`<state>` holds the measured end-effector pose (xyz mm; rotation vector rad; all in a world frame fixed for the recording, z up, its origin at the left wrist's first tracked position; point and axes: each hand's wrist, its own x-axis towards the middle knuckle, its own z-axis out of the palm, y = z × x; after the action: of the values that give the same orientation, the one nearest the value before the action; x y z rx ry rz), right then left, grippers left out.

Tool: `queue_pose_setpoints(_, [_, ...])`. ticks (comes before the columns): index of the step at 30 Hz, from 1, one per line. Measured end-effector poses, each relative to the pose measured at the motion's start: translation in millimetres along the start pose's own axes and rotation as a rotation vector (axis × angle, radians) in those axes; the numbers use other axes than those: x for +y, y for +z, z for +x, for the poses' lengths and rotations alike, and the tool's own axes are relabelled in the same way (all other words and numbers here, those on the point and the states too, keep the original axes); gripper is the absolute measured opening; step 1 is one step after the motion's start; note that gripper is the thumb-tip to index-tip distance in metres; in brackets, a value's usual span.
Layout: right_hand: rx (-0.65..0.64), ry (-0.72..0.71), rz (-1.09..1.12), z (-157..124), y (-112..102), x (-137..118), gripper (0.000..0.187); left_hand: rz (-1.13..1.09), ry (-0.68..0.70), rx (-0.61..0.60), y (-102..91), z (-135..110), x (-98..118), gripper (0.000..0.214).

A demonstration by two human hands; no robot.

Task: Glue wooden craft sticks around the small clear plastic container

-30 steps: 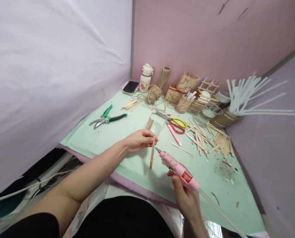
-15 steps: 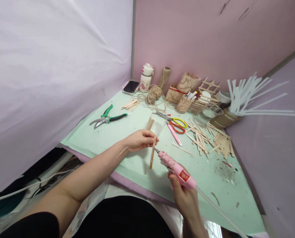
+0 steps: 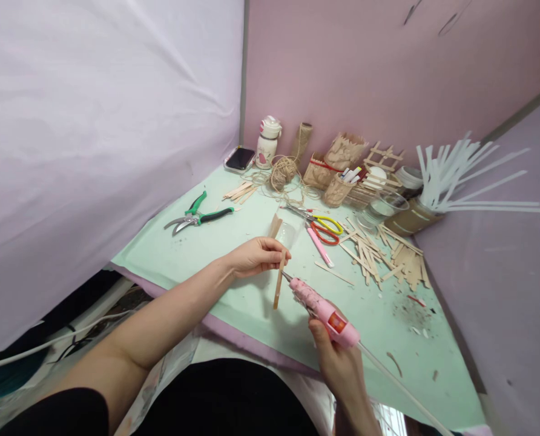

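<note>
My left hand (image 3: 255, 256) pinches the top end of a wooden craft stick (image 3: 278, 284) that hangs nearly upright over the mint-green table (image 3: 197, 254). My right hand (image 3: 338, 363) grips a pink glue gun (image 3: 324, 310) by its handle. The gun's metal nozzle points up-left and touches the stick's right edge about midway along it. A white cord runs from the gun's rear toward the lower right. Just behind my left hand stands a clear cup (image 3: 287, 234) with a stick against it.
Green-handled pliers (image 3: 196, 217) lie at the left. Red and yellow scissors (image 3: 321, 227), a pink pen (image 3: 319, 247) and a heap of craft sticks (image 3: 388, 253) lie to the right. Twine (image 3: 281, 171), a phone (image 3: 240, 158), a small bottle (image 3: 267, 143) and jars line the back wall.
The glue gun's nozzle has moved a little left, from just short of the stick to touching it. My left hand and the stick have stayed in place.
</note>
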<state>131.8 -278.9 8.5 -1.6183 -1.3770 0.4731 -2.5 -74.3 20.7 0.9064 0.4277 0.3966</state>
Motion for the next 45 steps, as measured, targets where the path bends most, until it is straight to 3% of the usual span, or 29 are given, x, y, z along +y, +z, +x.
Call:
queue_pose_setpoints(18, [-0.167, -0.042, 0.117, 3.0, -6.1, -10.3, 0.04, -0.025, 0.059, 0.018, 0.6, -0.9, 4.6, 0.038])
queue_pose_setpoints(37, [-0.117, -0.07, -0.069, 2.7, -10.1, -15.5, 0.04, -0.019, 0.104, 0.085, 2.1, -0.6, 7.0, 0.038])
queue_pose_setpoints(45, [-0.153, -0.019, -0.066, 2.2, -11.8, -17.5, 0.039, 0.014, 0.134, 0.107, 0.5, 0.2, 6.5, 0.036])
